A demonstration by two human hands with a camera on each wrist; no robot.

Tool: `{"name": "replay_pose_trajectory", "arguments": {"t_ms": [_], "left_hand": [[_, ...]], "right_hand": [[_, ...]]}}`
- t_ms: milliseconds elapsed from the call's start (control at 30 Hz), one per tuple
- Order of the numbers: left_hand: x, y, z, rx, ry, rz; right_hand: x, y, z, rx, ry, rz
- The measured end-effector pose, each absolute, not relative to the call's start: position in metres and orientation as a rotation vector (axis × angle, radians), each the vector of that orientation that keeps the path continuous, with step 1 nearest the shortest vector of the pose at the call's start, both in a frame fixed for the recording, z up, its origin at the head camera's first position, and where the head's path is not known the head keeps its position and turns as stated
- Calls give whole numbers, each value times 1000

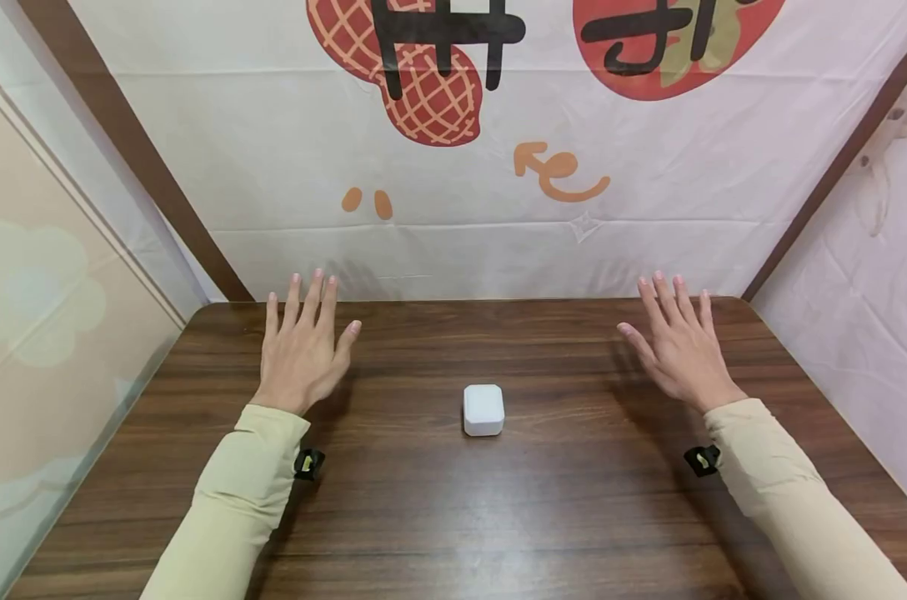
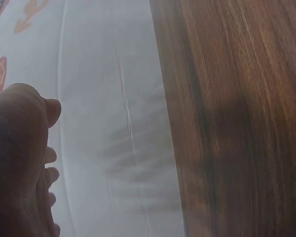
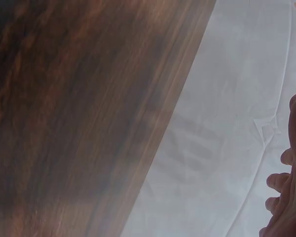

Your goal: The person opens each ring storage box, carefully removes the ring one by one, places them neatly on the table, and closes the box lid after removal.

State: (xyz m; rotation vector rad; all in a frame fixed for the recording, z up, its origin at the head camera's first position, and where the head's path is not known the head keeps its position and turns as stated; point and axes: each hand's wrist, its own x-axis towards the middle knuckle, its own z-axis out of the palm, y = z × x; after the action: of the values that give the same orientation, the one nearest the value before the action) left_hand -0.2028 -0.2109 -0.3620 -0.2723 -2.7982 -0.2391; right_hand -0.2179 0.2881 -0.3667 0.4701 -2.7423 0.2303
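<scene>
1. The box (image 1: 483, 410) lies on the worktop (image 1: 393, 517) between the left hand (image 1: 298, 358) and the right hand (image 1: 684, 354), about level with the cuffs (image 1: 273, 423); the left hand seems slightly nearer.
2. Both hands hold nothing; their fingers are straight and spread.
3. The box is white, smooth-looking, almost square with cut corners; no long axis is clear.
4. The worktop is dark, wood-grained, slightly glossy.

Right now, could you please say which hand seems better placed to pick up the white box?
Probably the left hand, though only slightly: in the head view it looks a little nearer the white box than the right hand. Both look open and empty.
</scene>
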Motion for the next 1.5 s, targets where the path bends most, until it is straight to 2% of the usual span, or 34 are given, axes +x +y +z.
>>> {"name": "replay_pose_trajectory", "arguments": {"t_ms": [767,1500], "left_hand": [[-193,-189,-373,-372,-2794,-393],[-172,-136,-393,-706,-2892,-1147]], "right_hand": [[-205,265,-372,633,-2737,300],[-175,215,-380,778,-2836,939]]}}
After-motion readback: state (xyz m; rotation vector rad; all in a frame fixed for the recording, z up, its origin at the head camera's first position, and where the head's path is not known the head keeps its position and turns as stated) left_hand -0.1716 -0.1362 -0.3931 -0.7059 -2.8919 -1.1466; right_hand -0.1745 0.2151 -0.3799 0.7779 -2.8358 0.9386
